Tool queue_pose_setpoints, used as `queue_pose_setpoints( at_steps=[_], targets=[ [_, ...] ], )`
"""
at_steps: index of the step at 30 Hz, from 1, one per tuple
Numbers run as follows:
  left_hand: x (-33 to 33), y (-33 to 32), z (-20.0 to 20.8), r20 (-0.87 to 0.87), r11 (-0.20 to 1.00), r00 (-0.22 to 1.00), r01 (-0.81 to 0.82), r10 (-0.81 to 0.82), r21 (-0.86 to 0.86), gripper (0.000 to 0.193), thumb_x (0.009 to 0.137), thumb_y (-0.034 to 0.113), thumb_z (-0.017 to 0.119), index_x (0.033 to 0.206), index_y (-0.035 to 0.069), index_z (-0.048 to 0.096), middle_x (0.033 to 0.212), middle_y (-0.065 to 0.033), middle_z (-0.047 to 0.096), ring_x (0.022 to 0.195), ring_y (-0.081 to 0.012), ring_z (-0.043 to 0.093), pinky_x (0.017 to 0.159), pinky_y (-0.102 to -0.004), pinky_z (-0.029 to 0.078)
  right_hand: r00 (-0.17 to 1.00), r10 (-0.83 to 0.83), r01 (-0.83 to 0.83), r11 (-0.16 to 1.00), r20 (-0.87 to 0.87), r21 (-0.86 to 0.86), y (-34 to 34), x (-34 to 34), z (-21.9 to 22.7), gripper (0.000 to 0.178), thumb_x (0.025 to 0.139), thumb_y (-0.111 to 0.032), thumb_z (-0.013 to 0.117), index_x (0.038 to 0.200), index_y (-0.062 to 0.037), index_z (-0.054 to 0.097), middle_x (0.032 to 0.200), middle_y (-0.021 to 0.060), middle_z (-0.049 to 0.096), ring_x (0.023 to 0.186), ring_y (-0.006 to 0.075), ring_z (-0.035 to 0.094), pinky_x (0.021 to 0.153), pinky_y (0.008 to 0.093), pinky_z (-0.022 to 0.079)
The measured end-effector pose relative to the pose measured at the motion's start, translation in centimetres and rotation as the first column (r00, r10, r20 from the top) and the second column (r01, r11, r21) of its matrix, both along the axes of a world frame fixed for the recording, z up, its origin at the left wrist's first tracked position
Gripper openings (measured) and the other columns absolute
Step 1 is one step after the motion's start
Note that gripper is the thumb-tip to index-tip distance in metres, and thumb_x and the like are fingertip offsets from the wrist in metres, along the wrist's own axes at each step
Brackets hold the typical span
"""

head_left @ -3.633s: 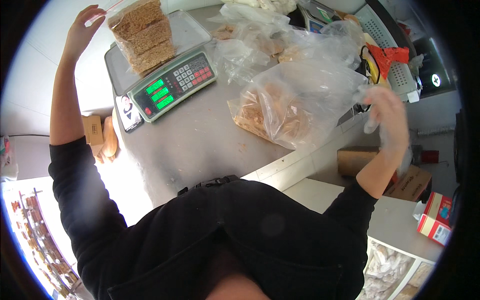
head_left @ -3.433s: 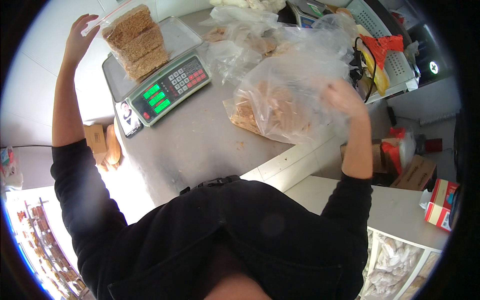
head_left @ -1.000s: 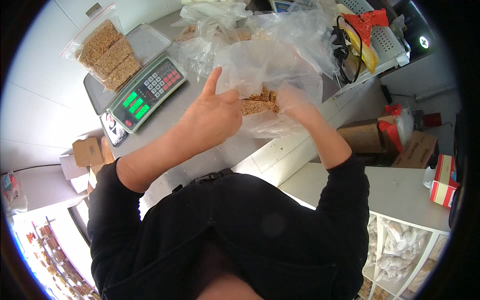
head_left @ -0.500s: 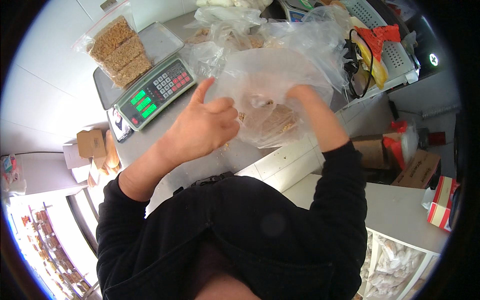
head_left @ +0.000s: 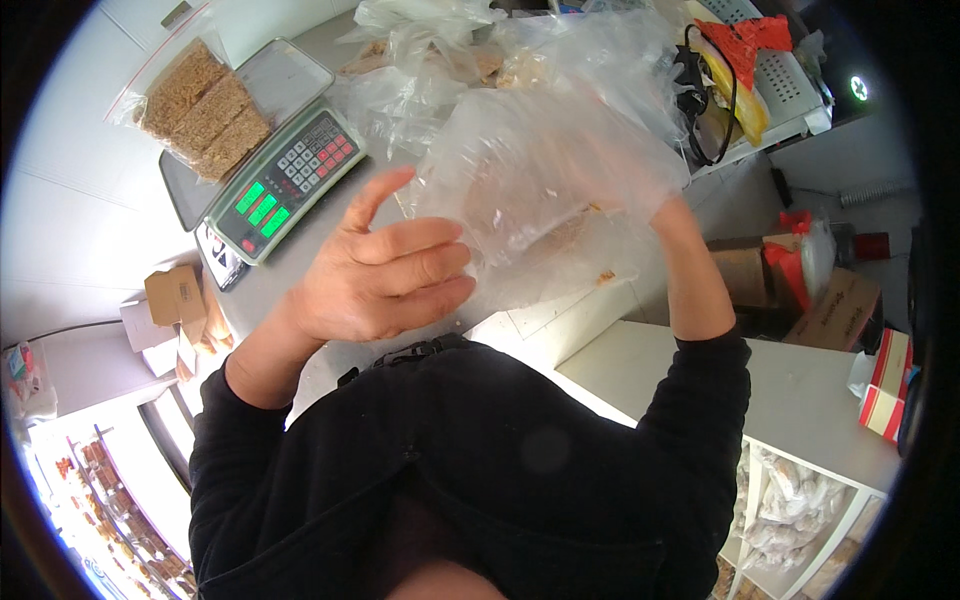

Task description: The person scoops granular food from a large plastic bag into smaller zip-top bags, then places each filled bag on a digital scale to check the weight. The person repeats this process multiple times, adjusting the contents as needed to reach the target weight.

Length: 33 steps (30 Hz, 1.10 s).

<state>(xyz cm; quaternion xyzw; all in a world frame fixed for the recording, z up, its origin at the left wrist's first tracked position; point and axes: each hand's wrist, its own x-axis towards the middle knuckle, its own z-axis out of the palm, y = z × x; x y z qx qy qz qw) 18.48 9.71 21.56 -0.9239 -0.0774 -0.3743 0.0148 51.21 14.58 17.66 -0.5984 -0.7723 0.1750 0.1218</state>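
A large clear plastic bag (head_left: 540, 165) with brown crumbs in its bottom spreads over the front of the counter. My right hand (head_left: 668, 205) reaches into it up to the wrist, and the cloudy plastic blurs its fingers. Beside the bag's left edge is my left hand (head_left: 395, 270), its thumb raised and its fingers apart, holding nothing. On the left, a digital scale (head_left: 290, 180) with green lit digits carries a zip bag of brown crunchy blocks (head_left: 205, 115) on its metal tray.
More crumpled clear bags (head_left: 420, 70) with brown pieces lie behind. At right sits a white perforated basket (head_left: 785, 90) with a black cable (head_left: 735, 110) and a yellow packet (head_left: 735, 95). A phone (head_left: 220, 260) lies by the scale. Cardboard boxes (head_left: 835, 310) stand lower right.
My right hand has moved right, deeper inside the bag, and the bag has shifted and bulged. My left hand's fingers have uncurled and spread. The whole view has tilted slightly.
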Motion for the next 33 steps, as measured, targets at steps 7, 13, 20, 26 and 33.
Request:
queue_pose_setpoints(
  at_steps=[7,13,20,26,33],
  targets=[
    [0.7,-0.1,-0.1,-0.027,1.0,1.0,0.013,-0.013,-0.001,0.016,0.063,0.011,0.068,0.079,0.014,0.066,0.095,0.0,0.06,0.102,-0.0186,0.056,0.101,-0.0558,0.036,0.995,-0.017,0.014,0.999,0.096,0.029,2.5,-6.0,-2.5,0.038,0.087,-0.03,0.051,0.116,-0.0066,0.058,0.111,0.0194,0.06,0.102,0.0327,0.057,0.089,0.0418,0.044],
    [1.2,-0.4,-0.7,-0.032,0.997,0.997,0.062,-0.064,-0.045,0.014,0.065,0.011,0.068,0.079,0.011,0.065,0.096,-0.0037,0.06,0.106,-0.0202,0.056,0.101,-0.0564,0.034,0.995,-0.011,0.008,0.999,0.095,0.031,4.6,-8.2,-3.6,0.037,0.087,-0.029,0.051,0.115,-0.0067,0.058,0.11,0.0193,0.06,0.101,0.0329,0.057,0.088,0.0418,0.044],
    [1.7,-0.4,-1.5,-0.084,0.996,0.993,0.084,-0.087,-0.038,0.011,0.072,0.013,0.067,0.083,0.011,0.066,0.101,-0.0063,0.061,0.108,-0.0226,0.055,0.104,-0.0574,0.029,0.992,0.027,-0.026,1.0,0.125,-0.012,5.4,-10.3,-2.9,0.036,0.087,-0.028,0.05,0.115,-0.0068,0.058,0.11,0.0191,0.06,0.101,0.0331,0.058,0.088,0.0418,0.045],
    [2.1,-0.1,-1.6,-0.029,0.996,0.996,0.084,-0.084,-0.003,0.009,0.073,0.015,0.064,0.08,0.009,0.063,0.106,-0.0079,0.058,0.115,-0.025,0.049,0.105,-0.0574,0.026,0.985,0.019,-0.009,0.998,0.173,-0.06,5.1,-10.7,-2.2,0.035,0.087,-0.027,0.05,0.115,-0.0069,0.058,0.109,0.019,0.061,0.1,0.0333,0.058,0.087,0.0419,0.045],
    [2.1,-0.1,-2.6,-0.038,0.999,0.999,0.028,-0.027,0.029,0.01,0.073,0.014,0.061,0.082,0.01,0.063,0.112,-0.0075,0.055,0.12,-0.0251,0.045,0.104,-0.0577,0.026,0.972,-0.001,0.03,0.992,0.234,-0.119,4.2,-12.0,-0.4,0.034,0.088,-0.027,0.049,0.114,-0.007,0.058,0.108,0.0189,0.061,0.099,0.0336,0.058,0.087,0.0419,0.045]
  ],
)
